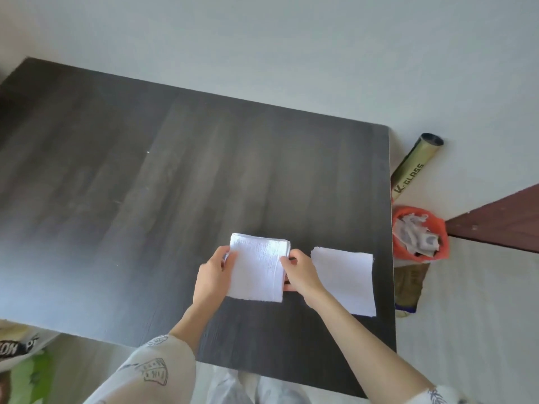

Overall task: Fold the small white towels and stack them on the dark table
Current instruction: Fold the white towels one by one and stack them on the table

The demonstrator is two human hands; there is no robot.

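Observation:
A folded white towel lies on the dark table near its front right part. My left hand holds the towel's left edge, thumb on top. My right hand grips its right edge, with fingers curled under the cloth. A second white towel lies flat just to the right, close to the table's right edge, partly behind my right wrist.
Off the table's right edge stand an orange bag of scraps, a tube marked K-GLASS and a brown packet on the pale floor. A dark red board lies further right. The wall runs behind the table.

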